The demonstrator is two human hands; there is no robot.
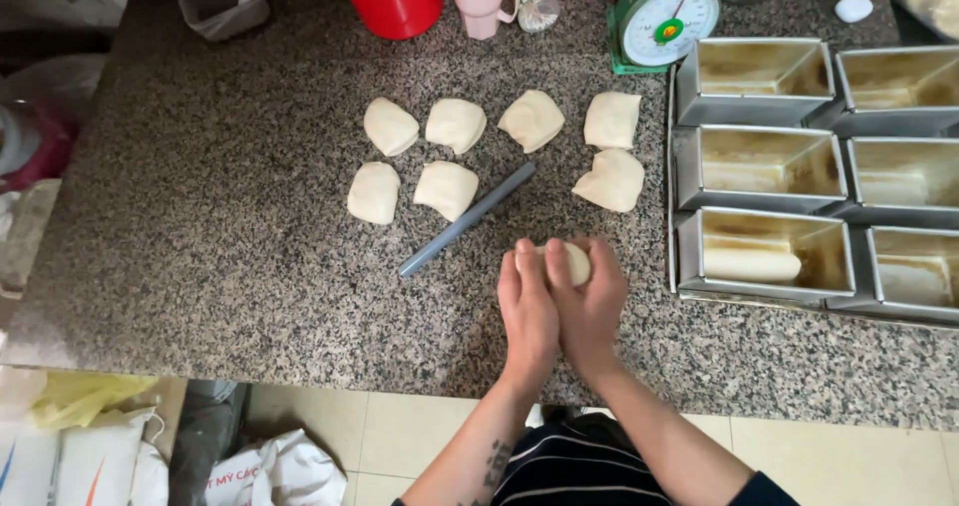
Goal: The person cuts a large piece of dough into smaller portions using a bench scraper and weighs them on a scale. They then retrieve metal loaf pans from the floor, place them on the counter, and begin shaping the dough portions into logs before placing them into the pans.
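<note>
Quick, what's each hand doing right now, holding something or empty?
Left hand: closed around the dough piece on the granite counter.
Right hand: closed on the same dough piece, pressed against the left hand.

Bare forearms, dark striped top

Left hand [526, 311] and right hand [589, 301] are ungloved; a dark tattoo marks the left forearm.
</note>
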